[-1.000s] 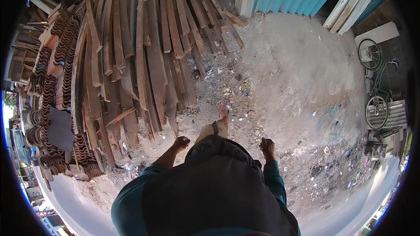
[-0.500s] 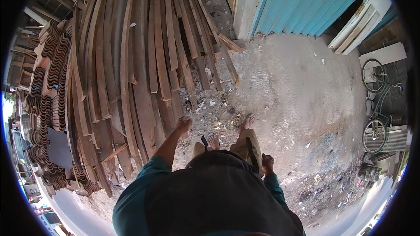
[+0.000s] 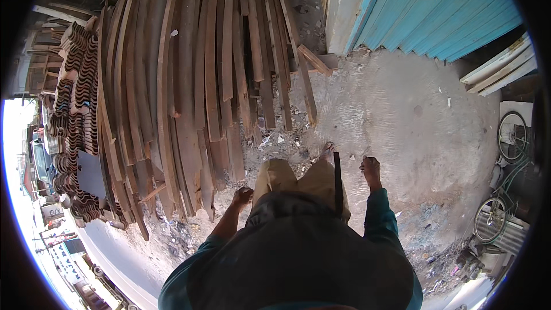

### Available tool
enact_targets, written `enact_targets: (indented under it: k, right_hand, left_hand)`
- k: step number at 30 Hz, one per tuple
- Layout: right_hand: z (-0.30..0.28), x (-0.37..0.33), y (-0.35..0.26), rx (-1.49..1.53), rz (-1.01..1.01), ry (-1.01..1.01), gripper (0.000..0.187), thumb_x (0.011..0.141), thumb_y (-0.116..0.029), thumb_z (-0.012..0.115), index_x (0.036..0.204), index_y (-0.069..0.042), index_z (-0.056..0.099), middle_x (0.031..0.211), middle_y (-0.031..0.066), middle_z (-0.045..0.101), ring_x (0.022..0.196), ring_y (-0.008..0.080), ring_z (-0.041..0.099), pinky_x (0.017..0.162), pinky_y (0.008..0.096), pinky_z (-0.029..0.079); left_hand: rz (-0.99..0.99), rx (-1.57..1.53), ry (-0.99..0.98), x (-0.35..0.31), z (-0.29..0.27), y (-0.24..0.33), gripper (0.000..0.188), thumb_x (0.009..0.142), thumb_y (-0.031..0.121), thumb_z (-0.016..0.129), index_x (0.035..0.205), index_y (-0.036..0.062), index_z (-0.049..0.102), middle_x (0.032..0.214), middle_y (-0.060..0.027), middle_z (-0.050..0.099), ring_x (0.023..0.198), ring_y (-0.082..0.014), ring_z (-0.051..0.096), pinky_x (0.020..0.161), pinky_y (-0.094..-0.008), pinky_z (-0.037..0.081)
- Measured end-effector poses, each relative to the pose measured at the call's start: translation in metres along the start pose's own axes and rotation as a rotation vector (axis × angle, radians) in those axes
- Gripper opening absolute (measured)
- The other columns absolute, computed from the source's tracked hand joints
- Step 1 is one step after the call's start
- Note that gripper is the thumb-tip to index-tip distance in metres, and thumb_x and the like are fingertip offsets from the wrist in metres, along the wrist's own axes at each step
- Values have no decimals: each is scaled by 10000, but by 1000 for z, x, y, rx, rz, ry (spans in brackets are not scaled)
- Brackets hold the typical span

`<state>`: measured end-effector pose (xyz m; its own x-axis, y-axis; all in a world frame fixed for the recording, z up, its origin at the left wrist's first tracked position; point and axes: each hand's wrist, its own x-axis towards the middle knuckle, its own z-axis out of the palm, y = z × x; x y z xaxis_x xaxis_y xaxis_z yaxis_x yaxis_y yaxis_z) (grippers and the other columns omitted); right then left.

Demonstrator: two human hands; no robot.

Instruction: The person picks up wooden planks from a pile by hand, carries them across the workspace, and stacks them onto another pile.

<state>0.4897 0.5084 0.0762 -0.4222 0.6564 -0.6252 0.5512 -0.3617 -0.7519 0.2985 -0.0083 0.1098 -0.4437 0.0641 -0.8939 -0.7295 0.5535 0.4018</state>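
White, flat sign-like panel (image 3: pixel 66 266), far lower left: large blue lettering, tilted, small near fisheye rim; wording not surely readable. Nothing else legible.

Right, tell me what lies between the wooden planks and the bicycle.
In the head view, rough grey ground lies between the wooden planks and the bicycle, with bits of debris scattered near the planks.
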Motion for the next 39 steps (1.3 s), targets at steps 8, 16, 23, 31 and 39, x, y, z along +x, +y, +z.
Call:
enact_targets:
  k: [8, 16, 23, 31, 39]
  right_hand:
    - [-6, 35, -26, -254, 66, 73, 321, 935, -326, 637, 951, -7, 608, 730, 45, 619, 593, 158, 619, 509, 302, 490]
    - [94, 7, -78, -250, 88, 3, 341, 942, -327, 616, 972, 12, 611, 794, 77, 635, 690, 172, 640, 614, 326, 502]
    - [153, 58, -91, -540, -9, -189, 403, 934, -374, 618, 961, 28, 622, 777, 102, 651, 699, 174, 654, 618, 342, 510]
    - [247, 175, 8, -639, -362, -335, 414, 927, -367, 639, 1020, 36, 625, 915, 189, 674, 833, 316, 655, 728, 446, 504]
    - [323, 207, -19, -860, -232, -601, 512, 929, -446, 572, 952, 65, 599, 938, 316, 651, 937, 488, 627, 808, 531, 499]
  left_hand:
    - [151, -85, -45, 49, 27, 63, 229, 909, 262, 637, 1012, 60, 672, 849, -41, 674, 769, -139, 640, 650, -287, 509]
    - [170, -27, -109, 133, -9, 103, 298, 931, 284, 623, 1140, 72, 640, 952, -48, 684, 828, -156, 653, 709, -312, 518]
    - [110, -200, -94, 131, -4, 110, 341, 927, 292, 625, 1192, 77, 609, 1033, -63, 685, 892, -174, 655, 754, -318, 520]
    - [332, 615, -80, 127, 38, 66, 277, 923, 297, 646, 1137, 128, 693, 1234, -106, 655, 1128, -223, 630, 941, -378, 518]
    - [-129, -41, -94, 103, 61, 131, 332, 941, 144, 561, 1254, 41, 608, 1089, -71, 699, 947, -158, 673, 846, -293, 543]
